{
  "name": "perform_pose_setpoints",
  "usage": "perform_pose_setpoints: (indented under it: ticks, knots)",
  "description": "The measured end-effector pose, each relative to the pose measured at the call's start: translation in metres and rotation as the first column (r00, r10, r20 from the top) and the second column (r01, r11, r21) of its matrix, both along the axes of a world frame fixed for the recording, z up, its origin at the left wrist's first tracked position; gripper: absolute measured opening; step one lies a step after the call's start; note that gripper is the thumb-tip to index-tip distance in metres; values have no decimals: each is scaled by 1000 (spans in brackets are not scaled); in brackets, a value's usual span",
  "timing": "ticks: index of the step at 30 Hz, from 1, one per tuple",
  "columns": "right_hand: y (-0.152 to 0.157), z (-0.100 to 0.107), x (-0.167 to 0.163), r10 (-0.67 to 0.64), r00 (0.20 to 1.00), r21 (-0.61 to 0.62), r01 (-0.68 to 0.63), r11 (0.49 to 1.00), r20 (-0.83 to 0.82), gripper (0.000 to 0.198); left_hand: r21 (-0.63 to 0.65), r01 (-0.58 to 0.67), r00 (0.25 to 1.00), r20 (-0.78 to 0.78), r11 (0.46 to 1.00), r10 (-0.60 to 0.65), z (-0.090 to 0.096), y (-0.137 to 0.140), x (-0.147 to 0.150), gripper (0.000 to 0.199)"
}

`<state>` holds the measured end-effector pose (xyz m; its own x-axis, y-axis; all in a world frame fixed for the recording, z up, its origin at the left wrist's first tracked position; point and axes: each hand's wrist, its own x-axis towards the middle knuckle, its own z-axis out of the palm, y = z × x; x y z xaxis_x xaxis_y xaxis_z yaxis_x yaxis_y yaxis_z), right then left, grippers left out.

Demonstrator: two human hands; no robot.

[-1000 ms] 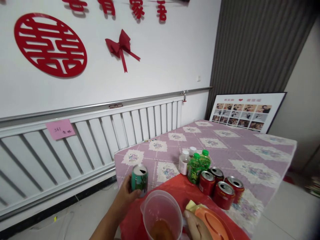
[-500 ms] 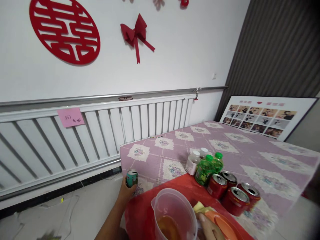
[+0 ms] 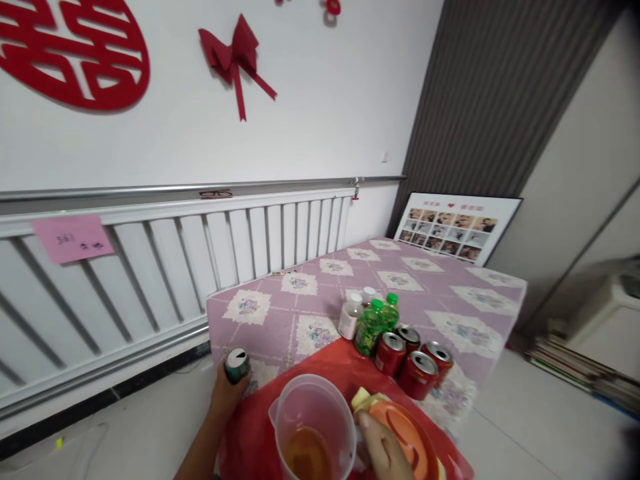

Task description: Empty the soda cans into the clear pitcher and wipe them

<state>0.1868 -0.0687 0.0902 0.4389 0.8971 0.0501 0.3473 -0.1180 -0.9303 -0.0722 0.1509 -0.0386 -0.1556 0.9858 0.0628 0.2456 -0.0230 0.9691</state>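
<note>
My left hand (image 3: pixel 229 392) is wrapped around an opened teal can (image 3: pixel 237 365) at the left edge of the table. A translucent plastic measuring jug (image 3: pixel 316 398) with amber liquid (image 3: pixel 308 453) in the bottom stands on the red cloth in front of me. Closed at the jug's right side is my right hand (image 3: pixel 383 445), its fingers around the handle, which is mostly hidden. Just beyond that hand lie an orange plastic lid (image 3: pixel 407 427) and a folded yellowish cloth (image 3: pixel 367 400).
Several opened red cans (image 3: pixel 419 375) stand to the right, beside green-capped bottles (image 3: pixel 370 327) and white-capped bottles (image 3: pixel 350 315). A floral tablecloth (image 3: pixel 320 333) lies under the red cloth (image 3: pixel 320 365). Behind is a white radiator (image 3: pixel 240 250); a photo board (image 3: pixel 455 227) leans at the back.
My view has turned to the right, so everything sits further left in the picture. The teal can now leans, showing more of its top. My right hand stays at the jug.
</note>
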Motion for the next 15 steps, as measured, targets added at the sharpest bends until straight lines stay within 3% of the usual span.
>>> perform_pose_setpoints:
  ticks: [6,11,15]
  knots:
    - [0,-5,-3,40,993,-1,-41,999,-114,51,-13,-66,998,9,998,66,-2,-12,-6,109]
    - [-3,-2,4,77,989,80,-67,995,-129,48,-68,-179,984,-13,982,178,-7,-41,-26,109]
    - [-1,-10,48,-119,990,191,132,973,-77,32,-137,-142,990,-20,980,141,-10,-76,-42,110]
